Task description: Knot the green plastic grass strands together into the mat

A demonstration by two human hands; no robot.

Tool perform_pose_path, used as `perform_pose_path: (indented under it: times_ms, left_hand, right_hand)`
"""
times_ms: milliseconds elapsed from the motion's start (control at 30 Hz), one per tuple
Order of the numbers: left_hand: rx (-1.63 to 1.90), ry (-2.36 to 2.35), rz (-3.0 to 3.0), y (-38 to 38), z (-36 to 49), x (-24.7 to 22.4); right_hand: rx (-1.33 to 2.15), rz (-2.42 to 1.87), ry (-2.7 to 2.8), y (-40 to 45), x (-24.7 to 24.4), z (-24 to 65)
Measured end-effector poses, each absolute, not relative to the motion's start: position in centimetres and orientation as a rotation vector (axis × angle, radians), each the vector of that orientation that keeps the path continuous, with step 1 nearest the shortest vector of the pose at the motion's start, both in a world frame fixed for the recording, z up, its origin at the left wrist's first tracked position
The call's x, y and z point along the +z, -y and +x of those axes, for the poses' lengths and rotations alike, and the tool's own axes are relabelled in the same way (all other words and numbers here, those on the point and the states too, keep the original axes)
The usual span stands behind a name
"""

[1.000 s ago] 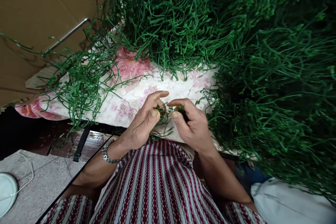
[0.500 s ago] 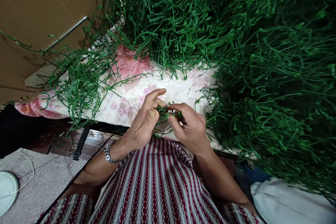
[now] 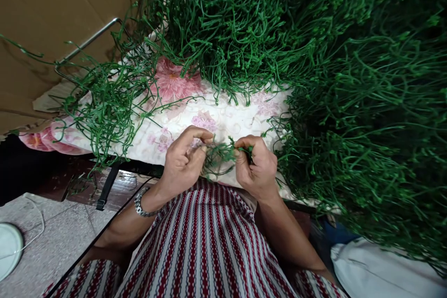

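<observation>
Over the near edge of the flowered cloth (image 3: 223,121), my left hand (image 3: 183,160) pinches one side of a small bunch of thin green plastic-looking stems (image 3: 220,154). The thumb and index finger close on the stem ends; the other fingers are curled in. On the other side, my right hand (image 3: 256,165) grips a green stem between thumb and forefinger, its short branching tip poking up above the fingers. Part of this stem is hidden in the palm. The bunch between the hands is slightly blurred.
A large heap of green stems (image 3: 237,32) covers the back and right. A smaller loose pile (image 3: 108,107) lies at left, near a bent metal rod (image 3: 89,42) and a cardboard sheet (image 3: 63,0). A round white lid-like object (image 3: 9,251) sits low left; pale fabric (image 3: 380,265) lies low right.
My hands have moved apart: the left shifted left, the right slightly right. The left index finger, stretched out before, now bends to meet the thumb. More of the stems shows between the hands.
</observation>
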State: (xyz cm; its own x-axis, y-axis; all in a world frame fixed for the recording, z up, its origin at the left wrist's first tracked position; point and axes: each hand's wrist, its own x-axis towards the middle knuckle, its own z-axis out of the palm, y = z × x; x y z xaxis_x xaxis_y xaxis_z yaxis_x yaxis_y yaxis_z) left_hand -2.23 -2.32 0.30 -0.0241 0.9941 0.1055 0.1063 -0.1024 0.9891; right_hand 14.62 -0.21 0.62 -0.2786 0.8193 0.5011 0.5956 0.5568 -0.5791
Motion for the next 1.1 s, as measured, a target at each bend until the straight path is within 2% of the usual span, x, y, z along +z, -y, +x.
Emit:
perform_pose_path:
  times_ms: [100,233,467,600,800,1100]
  left_hand:
    - [1.124,-1.212,1.239,2.3,-2.4,0.2]
    - [1.063,-1.117,1.432,1.7,-2.4,0.9]
    - [1.365,-1.366,1.867,2.4,-2.1,2.0]
    - [1.233,-1.454,2.107,2.8,-1.9,2.0]
    - [1.234,-1.450,2.068,2.7,-1.6,1.7]
    - [1.386,-1.368,1.843,2.5,-2.0,1.1]
  right_hand:
    - [0.357,-1.115,1.973,0.2,0.4,14.7]
    - [0.362,-1.075,1.974,0.1,0.2,14.6]
    - [0.239,-1.100,1.997,0.2,0.0,14.1]
    - [0.188,-1.108,2.018,0.5,-0.1,13.9]
    - [0.140,-1.102,2.019,0.9,-0.2,13.7]
    - [0.610,-1.084,2.027,0.5,0.9,14.3]
